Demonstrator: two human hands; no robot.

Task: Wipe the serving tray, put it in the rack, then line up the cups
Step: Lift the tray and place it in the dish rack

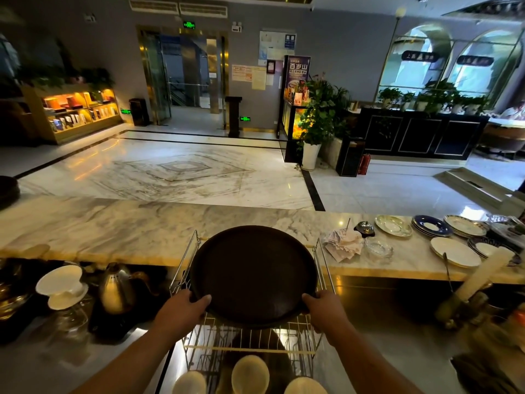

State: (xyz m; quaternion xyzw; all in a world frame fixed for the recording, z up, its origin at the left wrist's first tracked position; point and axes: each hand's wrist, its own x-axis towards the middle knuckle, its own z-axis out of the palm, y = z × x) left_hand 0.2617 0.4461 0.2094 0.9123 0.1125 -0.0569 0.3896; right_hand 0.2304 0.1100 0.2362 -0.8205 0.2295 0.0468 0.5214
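The room is dim and warm-toned. Daylight comes through arched windows [451,58] at the right, and a lit shelf [76,109] glows orange at the left. The floor [181,169] shows glare. Edges curve and blur, and the near counter lies in shadow.

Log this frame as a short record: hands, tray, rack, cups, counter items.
left hand: grips tray's left edge
right hand: grips tray's right edge
tray: round, dark, tilted, held over the rack
rack: wire, on lower counter
cups: three pale ones at bottom edge, by the rack
plates: on marble counter, right
kettle: metal, left
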